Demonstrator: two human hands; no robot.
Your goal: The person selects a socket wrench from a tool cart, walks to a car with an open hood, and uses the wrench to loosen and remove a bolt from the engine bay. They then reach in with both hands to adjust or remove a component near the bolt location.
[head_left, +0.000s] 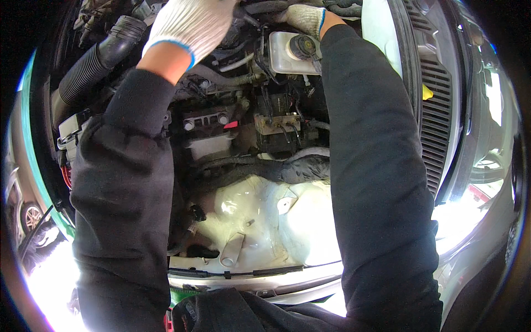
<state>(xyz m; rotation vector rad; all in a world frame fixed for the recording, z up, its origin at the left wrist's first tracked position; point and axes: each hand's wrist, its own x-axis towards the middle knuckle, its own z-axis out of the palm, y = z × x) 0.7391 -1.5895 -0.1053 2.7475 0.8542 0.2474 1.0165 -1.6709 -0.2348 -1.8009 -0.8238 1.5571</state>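
Observation:
Both my hands reach to the far side of a car's engine bay in white knitted gloves with blue cuffs. My left hand (193,25) is at the top edge with its back showing; its fingers run out of view. Beyond the fluid reservoir, my right hand (304,20) is among dark hoses (265,8), its fingers hidden. Whether either hand holds anything cannot be seen. The white reservoir (279,52) with a black cap (303,47) is just this side of my right hand. A black corrugated air duct (83,77) lies left of my left hand.
A metal block with thin pipes (276,124) sits between my forearms. Nearer are a bracket with round bolts (206,120), a black wrapped hose (304,169) and a pale inner body panel (243,213). The slatted cowl grille (436,116) runs along the right.

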